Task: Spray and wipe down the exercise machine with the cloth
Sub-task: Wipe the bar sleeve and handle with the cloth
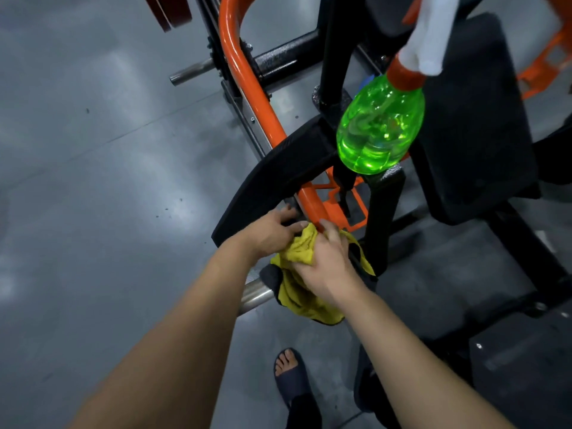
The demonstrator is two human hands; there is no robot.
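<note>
Wiping is the step in hand on the exercise machine [473, 119]: the person's right hand [328, 261] holds the yellow cloth [298, 249], its fingers [328, 231] curled over the fabric and pressing it against the lower end of the orange tube [244, 72]. The left hand [272, 232] lies beside it with fingers fairly straight and slightly apart, reaching onto the edge of the black pad [278, 168], thumb touching the cloth. The green spray bottle [380, 128] sits apart, above the hands against the frame; what supports it cannot be told. The next move likely calls for drawing the cloth along the tube or over the pad with steady pressure. No brand, label or writing can be read.
</note>
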